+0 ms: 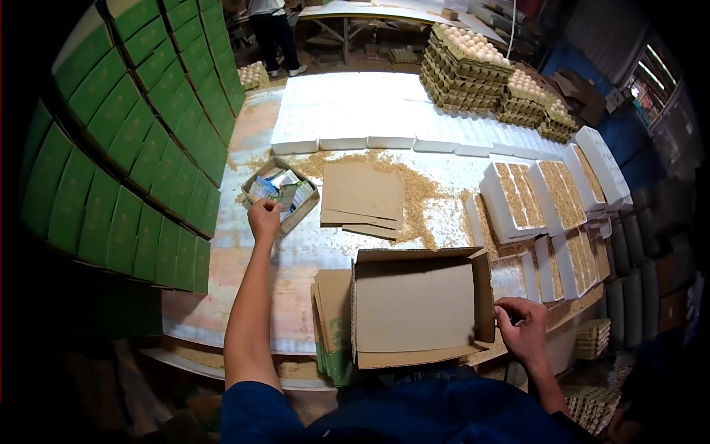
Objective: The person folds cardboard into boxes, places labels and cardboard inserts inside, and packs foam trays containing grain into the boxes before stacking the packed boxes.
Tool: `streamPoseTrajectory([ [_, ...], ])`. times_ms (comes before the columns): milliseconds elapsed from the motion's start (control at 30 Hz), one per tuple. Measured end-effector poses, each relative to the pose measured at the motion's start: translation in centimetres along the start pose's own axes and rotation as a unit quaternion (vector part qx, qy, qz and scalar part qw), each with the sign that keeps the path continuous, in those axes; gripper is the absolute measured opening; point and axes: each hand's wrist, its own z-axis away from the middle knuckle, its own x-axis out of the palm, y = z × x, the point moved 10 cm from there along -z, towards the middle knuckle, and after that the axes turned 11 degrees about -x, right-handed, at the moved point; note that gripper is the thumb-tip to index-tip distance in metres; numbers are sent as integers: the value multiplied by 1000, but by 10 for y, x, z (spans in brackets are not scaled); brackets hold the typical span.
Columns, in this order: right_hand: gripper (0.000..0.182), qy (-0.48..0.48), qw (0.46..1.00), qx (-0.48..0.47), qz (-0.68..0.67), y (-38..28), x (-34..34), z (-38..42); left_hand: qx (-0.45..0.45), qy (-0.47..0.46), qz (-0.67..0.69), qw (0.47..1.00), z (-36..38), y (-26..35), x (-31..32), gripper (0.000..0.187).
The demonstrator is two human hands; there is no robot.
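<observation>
My left hand reaches to the near side of a small cardboard box of printed packets and cards. Its fingertips are pinched at the edge of a dark card there. Close to my body is an open cardboard box, its inside bare brown board. My right hand has its fingers curled at the right wall of this open box, closed on that edge. Flat cardboard pieces with green print lie partly under the box's left side.
Loose cardboard sheets lie mid-table amid scattered husks. White trays filled with husks stand at right. Egg trays are stacked at the back right. Green boxes form a wall at left. A person stands beyond the table.
</observation>
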Motion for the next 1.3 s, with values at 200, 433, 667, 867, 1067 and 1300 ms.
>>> streamPoseTrajectory([
  [200,9,-7,993,-55,-102,-28,13,-19,16,-41,253,966,73,61,-50,15],
  [433,48,-99,967,-145,-183,-84,70,-76,-31,-210,400,891,211,140,-68,14],
  [667,21,-157,916,-20,-369,-65,143,-74,-64,-315,423,847,288,156,-48,12],
  [867,23,-121,937,2,-329,-63,124,-64,-69,-371,434,818,299,165,-48,9],
  [1067,26,-98,946,-16,-307,-62,116,-64,-89,-365,400,836,297,166,-43,14],
  [1300,15,-94,939,-23,-330,-52,103,-65,-94,-338,408,843,278,156,-48,12],
])
